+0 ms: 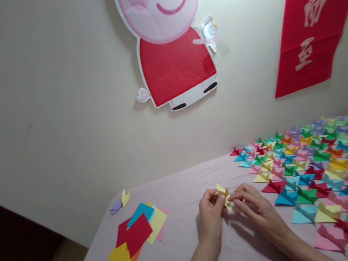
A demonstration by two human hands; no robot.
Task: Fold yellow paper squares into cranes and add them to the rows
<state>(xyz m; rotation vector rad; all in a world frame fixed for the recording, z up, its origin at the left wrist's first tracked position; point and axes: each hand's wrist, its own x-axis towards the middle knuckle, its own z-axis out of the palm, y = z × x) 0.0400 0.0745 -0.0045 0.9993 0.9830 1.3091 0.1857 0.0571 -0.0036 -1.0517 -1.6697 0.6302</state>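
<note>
A small folded pale yellow paper crane is held above the table, its pointed wings spread. My left hand pinches it from the left between thumb and fingers. On the other side, my right hand has its index fingertip at the crane's right edge, with the thumb a little apart below it. The fingers of that hand are stretched out and do not visibly grip the paper. Part of the crane is covered by my left fingers.
Loose coloured paper squares lie overlapped at left. Behind them sit a purple folded piece and a yellow one. Rows of colourful paper cranes cover the table's right side. A wall with a red-dressed cartoon cutout and red banner stands behind.
</note>
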